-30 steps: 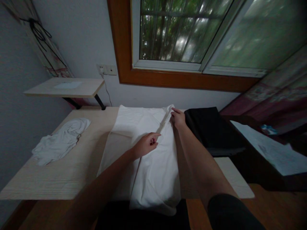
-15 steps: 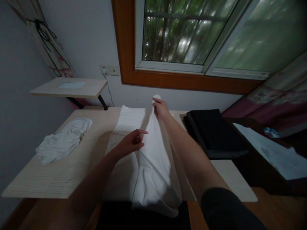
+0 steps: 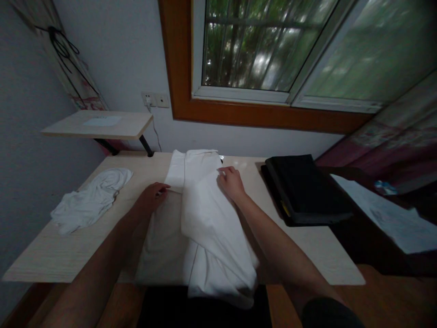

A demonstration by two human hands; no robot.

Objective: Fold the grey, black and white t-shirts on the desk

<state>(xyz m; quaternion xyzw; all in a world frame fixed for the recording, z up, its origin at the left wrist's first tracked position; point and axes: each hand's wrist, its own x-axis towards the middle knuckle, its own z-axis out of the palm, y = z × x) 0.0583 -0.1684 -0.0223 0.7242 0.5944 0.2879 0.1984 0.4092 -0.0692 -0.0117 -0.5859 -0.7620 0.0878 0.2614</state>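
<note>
A white garment (image 3: 208, 205) lies lengthwise over the table, its right part folded across to the left on top of the lower layer. Its near end hangs past the front edge. At the garment's left edge, my left hand (image 3: 154, 197) has its fingers curled, with the fingertips closed on the cloth. My right hand (image 3: 233, 183) is at the right edge of the folded layer, thumb and fingers pinching the fabric there. What exactly the cloth's kind is cannot be made out.
A crumpled white cloth (image 3: 90, 198) lies on the table's left side, below a small raised shelf (image 3: 68, 125) with a paper on it. To the right rests a black folder or case (image 3: 303, 187). A window (image 3: 252, 50) and wall stand behind the table (image 3: 317, 250).
My right hand has lowered and come toward me, laying the lifted flap down leftward. My left hand has moved left from the middle of the garment to its left edge.
</note>
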